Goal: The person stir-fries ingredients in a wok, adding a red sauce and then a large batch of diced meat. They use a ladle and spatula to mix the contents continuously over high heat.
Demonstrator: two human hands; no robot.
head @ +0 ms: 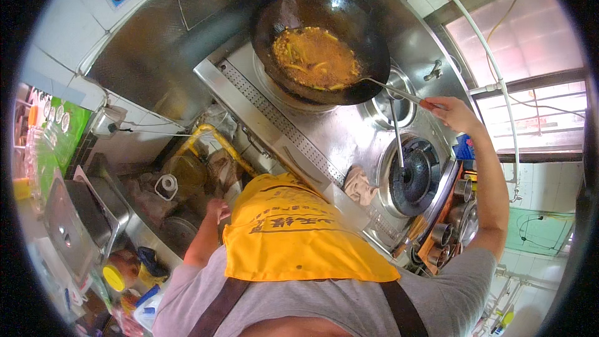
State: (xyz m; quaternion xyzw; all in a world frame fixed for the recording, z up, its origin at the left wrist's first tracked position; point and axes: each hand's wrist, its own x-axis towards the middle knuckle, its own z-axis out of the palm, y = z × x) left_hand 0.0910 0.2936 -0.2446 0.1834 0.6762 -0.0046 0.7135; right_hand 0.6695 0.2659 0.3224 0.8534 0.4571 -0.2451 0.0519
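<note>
My right hand (453,113) grips the reddish-brown handle of a long metal ladle (398,92). The ladle's far end dips over the near right side of a large dark wok (369,32). Inside the wok lies an orange-brown stew (323,56) with pale round bits and yellow-green strips; the ladle's bowl is hidden in or behind it. Down by my left side hangs my left hand (218,209), near the yellow apron (299,238). Its fingers are partly hidden, and I see nothing clearly held in it.
A second burner (411,175) sits at right, with a swing spout (397,131) over it and a round metal pot (406,88) behind. A crumpled cloth (359,186) lies on the stove (327,135). Yellow pipe (229,147) runs at left, beyond steel pans (70,229).
</note>
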